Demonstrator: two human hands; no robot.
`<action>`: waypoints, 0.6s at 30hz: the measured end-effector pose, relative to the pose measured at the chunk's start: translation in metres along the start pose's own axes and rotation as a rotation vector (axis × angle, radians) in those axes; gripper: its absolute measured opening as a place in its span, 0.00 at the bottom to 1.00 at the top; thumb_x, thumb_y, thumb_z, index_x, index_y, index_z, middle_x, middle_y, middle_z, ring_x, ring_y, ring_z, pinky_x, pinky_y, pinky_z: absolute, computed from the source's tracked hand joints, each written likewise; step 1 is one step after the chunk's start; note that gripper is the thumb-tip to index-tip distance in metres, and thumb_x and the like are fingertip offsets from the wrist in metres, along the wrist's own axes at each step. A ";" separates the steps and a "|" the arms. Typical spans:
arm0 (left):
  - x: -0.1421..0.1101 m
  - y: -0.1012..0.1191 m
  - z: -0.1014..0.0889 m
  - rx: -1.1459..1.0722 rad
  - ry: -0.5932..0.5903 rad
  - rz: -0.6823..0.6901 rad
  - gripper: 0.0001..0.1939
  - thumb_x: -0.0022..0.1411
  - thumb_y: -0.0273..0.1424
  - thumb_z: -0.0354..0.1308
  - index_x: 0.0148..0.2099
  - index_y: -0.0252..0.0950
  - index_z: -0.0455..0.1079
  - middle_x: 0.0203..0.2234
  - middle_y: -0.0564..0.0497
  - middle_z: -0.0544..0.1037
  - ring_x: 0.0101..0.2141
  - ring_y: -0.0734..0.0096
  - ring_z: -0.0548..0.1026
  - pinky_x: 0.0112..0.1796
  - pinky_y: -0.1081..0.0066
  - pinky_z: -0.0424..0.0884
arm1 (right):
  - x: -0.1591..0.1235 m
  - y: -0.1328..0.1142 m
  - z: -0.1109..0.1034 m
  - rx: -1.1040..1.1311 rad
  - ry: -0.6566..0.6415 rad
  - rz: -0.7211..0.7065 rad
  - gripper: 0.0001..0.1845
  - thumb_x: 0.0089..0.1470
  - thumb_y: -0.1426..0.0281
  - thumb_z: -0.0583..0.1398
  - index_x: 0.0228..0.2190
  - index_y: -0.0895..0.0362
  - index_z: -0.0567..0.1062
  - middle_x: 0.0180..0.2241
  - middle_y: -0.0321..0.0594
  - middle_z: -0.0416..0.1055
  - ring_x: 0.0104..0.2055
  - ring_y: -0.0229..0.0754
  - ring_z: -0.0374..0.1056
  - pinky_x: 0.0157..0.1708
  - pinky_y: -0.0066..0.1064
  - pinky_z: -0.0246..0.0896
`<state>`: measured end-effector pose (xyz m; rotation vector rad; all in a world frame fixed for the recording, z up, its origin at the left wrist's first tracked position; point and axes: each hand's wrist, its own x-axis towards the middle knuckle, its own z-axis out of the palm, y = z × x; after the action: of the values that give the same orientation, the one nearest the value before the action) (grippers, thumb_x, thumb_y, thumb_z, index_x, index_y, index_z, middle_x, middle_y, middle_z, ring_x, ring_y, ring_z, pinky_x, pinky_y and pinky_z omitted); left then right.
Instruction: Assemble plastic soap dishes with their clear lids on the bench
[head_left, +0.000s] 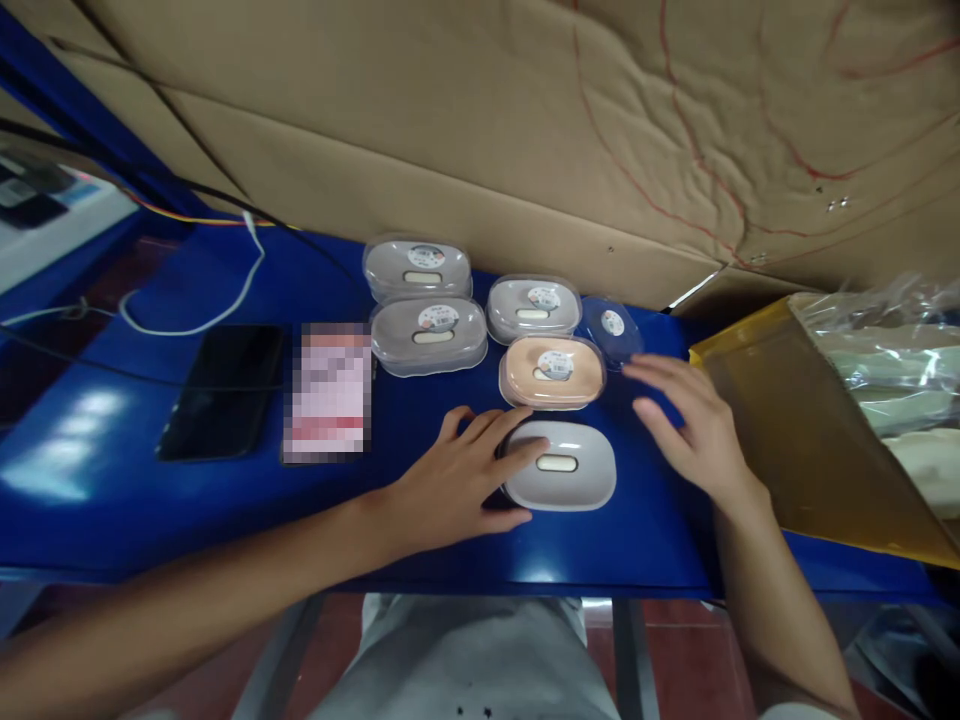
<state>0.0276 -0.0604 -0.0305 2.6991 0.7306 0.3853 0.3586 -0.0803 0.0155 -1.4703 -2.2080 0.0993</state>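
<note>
Uncovered grey soap box (pixel 564 490): lying flat on the blue table (pixel 442 530), directly on the near side of the peach box (pixel 517 385). Its top is showing 1 pale oval insert and no readable writing.

Left hand (pixel 469 480): resting over the left end of the uncovered box; fingers are spreading moderately wide, 1 fingertip lying on the top beside the insert, thumb reaching along the near left edge.

Right hand (pixel 694 425): hovering to the right of the peach box, beside the clear lid (pixel 619 345); thumb and fingers are standing wide apart. Cannot tell whether a fingertip is touching the lid.

Labels: the peach box, the clear lid and 3 covered grey boxes (pixel 430 352) are each carrying 1 round white sticker. Dark print and a barcode are showing on some; brand text is too small to read.

Layout: 2 covered grey boxes are sitting to the left, 1 behind the peach box. Further left, a phone with a lit screen (pixel 327 390) is lying, its content blurred out, then a dark phone (pixel 221 395). A white cable (pixel 195 328) is curling behind them.

Right side: a yellow-brown carton (pixel 795 440) is holding pale items in clear plastic (pixel 892 350). Brown cardboard (pixel 450 120) is standing behind everything.
</note>
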 end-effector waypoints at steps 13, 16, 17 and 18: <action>0.004 -0.005 -0.005 -0.134 -0.022 -0.048 0.40 0.62 0.41 0.74 0.71 0.42 0.64 0.69 0.38 0.69 0.66 0.41 0.70 0.64 0.42 0.57 | 0.002 0.051 0.027 -0.142 -0.059 0.331 0.38 0.61 0.43 0.63 0.62 0.53 0.70 0.66 0.58 0.65 0.66 0.68 0.66 0.62 0.65 0.65; 0.004 -0.007 -0.004 -0.220 -0.027 -0.099 0.44 0.61 0.39 0.75 0.73 0.43 0.60 0.71 0.38 0.67 0.67 0.42 0.68 0.66 0.43 0.57 | 0.000 0.053 0.015 -0.007 -0.037 0.369 0.34 0.60 0.46 0.66 0.59 0.51 0.72 0.61 0.54 0.70 0.59 0.63 0.72 0.61 0.61 0.68; 0.004 -0.008 -0.004 -0.246 -0.024 -0.114 0.45 0.61 0.38 0.76 0.74 0.44 0.59 0.71 0.39 0.67 0.68 0.42 0.68 0.66 0.44 0.57 | -0.002 0.054 0.006 0.062 -0.033 0.392 0.32 0.60 0.46 0.66 0.57 0.51 0.73 0.59 0.52 0.72 0.57 0.61 0.74 0.60 0.60 0.69; 0.005 -0.009 -0.005 -0.273 -0.020 -0.126 0.46 0.60 0.37 0.76 0.74 0.44 0.58 0.71 0.39 0.67 0.68 0.42 0.68 0.66 0.44 0.57 | -0.005 0.054 -0.005 0.146 -0.044 0.414 0.31 0.60 0.46 0.66 0.57 0.50 0.74 0.57 0.50 0.73 0.55 0.59 0.75 0.59 0.58 0.70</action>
<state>0.0262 -0.0499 -0.0287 2.3860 0.7762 0.3949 0.4078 -0.0631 0.0006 -1.8309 -1.8525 0.4224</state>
